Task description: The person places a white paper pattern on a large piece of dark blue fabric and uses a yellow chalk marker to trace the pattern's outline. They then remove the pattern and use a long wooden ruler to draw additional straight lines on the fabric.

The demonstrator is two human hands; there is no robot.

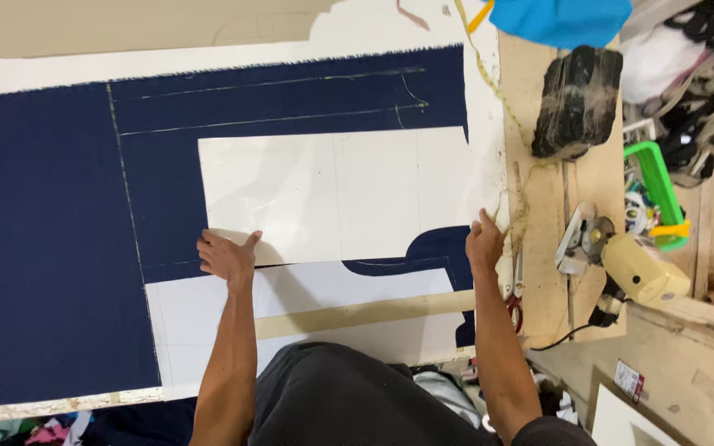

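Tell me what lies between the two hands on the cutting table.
Head view: between the left hand and right hand lies the lower edge of the white paper pattern, resting on navy fabric with chalk lines.

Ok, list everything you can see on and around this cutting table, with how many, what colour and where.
Fabric: one, navy with chalk lines, spread across the table.
Upper pattern sheet: one, white, on the fabric, centre.
Lower pattern sheet: one, white with a tan strip, at the near edge.
Card pattern: one, beige, top left.
Measuring tape: one, yellow, trailing along the right edge.
Cloth: one, blue, top right.
Block: one, black, on the wooden side board.
Electric cutter: one, cream and metal, right side.
Scissors: one pair, red handles, beside the right wrist.
Left hand: flat on the upper sheet's lower left corner.
Right hand: at the sheet's right edge; its grip cannot be made out.
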